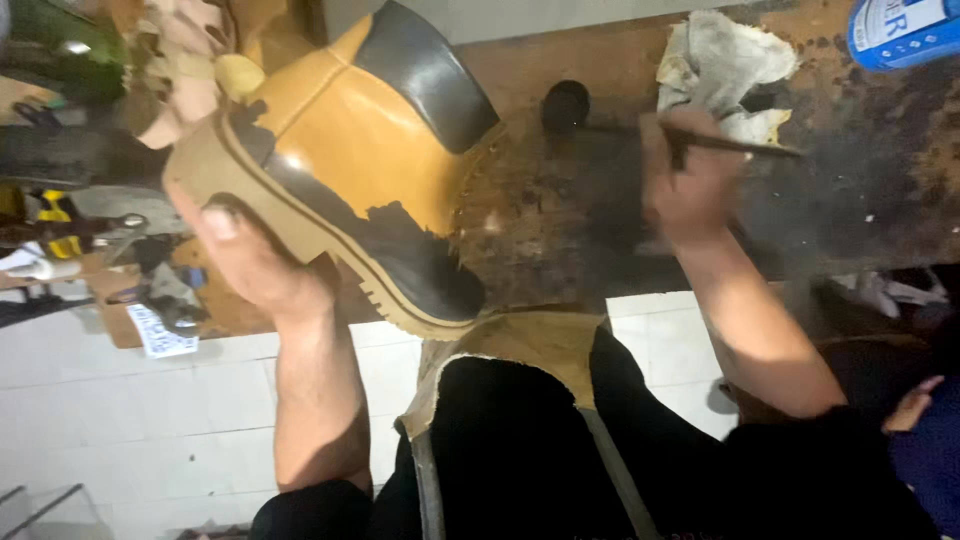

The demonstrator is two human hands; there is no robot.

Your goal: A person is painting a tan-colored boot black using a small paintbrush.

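Left hand (250,262) grips the sole edge of a tan boot (350,150), thumb on top of the tread rim, fingers hidden behind the sole. Boot is held up off the bench (600,230), tilted, toe toward the person, above the lap. Dark patches cover parts of the sole rim and toe; dark padded collar at the top. Right hand (685,190) is closed around a thin dark tool (740,145), tip pointing right; motion blur, so the tool's kind is hard to make out. Hand hovers over the bench, well apart from the boot. Crumpled pale rag (725,65) lies just behind the right hand. Small dark round object (566,105) sits on the bench between boot and rag, unclear what. Blue container (905,30) cut off at top right corner. Clutter of tools (130,225) at left edge, blurred. Leather apron (530,345) on the lap, partly hidden by black clothing. White tiled floor (150,410) below.
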